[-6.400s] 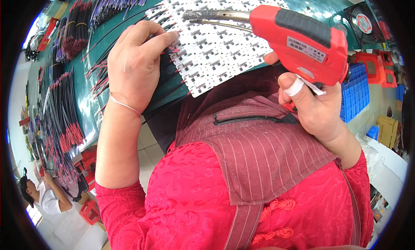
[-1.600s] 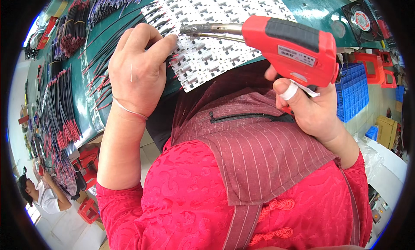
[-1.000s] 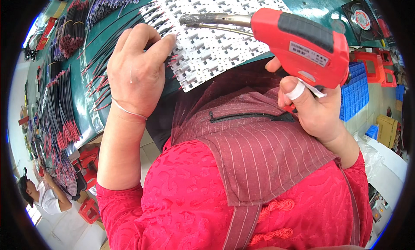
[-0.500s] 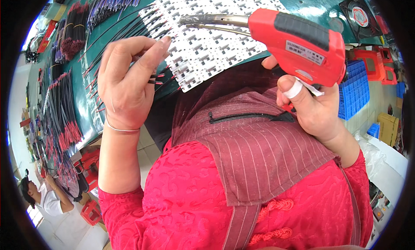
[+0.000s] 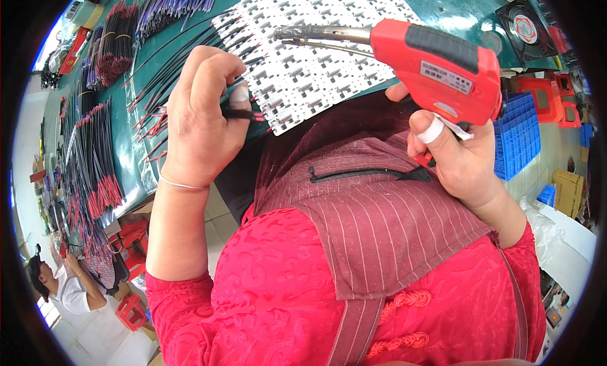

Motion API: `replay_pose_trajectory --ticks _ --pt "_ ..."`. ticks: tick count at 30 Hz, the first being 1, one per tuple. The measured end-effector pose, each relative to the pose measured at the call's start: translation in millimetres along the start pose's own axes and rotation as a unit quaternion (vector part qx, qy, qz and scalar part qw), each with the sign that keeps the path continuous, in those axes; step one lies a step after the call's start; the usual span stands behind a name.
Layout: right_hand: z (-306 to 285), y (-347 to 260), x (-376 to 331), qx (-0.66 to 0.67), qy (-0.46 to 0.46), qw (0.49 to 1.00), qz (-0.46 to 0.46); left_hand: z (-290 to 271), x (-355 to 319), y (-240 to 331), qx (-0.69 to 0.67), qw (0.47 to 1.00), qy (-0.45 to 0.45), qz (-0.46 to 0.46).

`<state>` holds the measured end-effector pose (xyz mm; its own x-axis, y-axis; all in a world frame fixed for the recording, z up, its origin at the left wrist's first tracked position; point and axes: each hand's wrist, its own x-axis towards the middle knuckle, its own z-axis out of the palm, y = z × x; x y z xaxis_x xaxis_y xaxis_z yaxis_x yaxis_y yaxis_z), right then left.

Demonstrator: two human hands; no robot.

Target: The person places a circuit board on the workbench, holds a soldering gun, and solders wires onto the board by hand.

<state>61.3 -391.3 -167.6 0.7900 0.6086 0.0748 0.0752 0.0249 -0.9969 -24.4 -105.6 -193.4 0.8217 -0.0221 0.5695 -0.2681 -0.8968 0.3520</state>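
Observation:
My right hand (image 5: 466, 167) is wrapped around the handle of a red and black soldering gun (image 5: 404, 59), a white strip on one finger. The gun's metal tip hovers over a white panel of small circuit boards (image 5: 316, 91), apart from my left hand. At the panel's left edge, my left hand (image 5: 202, 122) is closed, with thumb and fingers pinching a short black wire (image 5: 240, 114) whose red ends point right at the lower left corner. Several black wires (image 5: 183, 56) run from the panel's left side, partly behind that hand.
Bundles of black wires with red ends (image 5: 98, 151) hang over the left of the green table (image 5: 436, 8). A square black fan (image 5: 526, 27) lies at the far right, beyond a blue crate (image 5: 518, 132). Another person (image 5: 66, 284) sits at the lower left.
My left hand has shifted right and its fingers have curled in, with the black wire now showing clearly beyond them. The soldering gun's tip has moved slightly right and down.

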Motion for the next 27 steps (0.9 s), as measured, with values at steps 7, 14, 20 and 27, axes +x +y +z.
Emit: replay_pose_trajectory --ticks 7,14,20,27 --pt "-1 1 -1 0.016 -0.007 1.000 0.003 -4 0 0 0.047 0.997 0.011 0.059" --pt "-2 3 -2 0.036 -0.006 0.999 0.003 -7 4 11 0.020 0.999 -0.044 -0.004" --pt "-2 2 -2 0.013 0.000 1.000 0.010 -5 6 8 -0.044 0.997 -0.022 -0.061" --pt "-1 3 -2 0.030 -0.006 1.000 0.003 -1 3 0 0.013 0.999 -0.002 0.042"
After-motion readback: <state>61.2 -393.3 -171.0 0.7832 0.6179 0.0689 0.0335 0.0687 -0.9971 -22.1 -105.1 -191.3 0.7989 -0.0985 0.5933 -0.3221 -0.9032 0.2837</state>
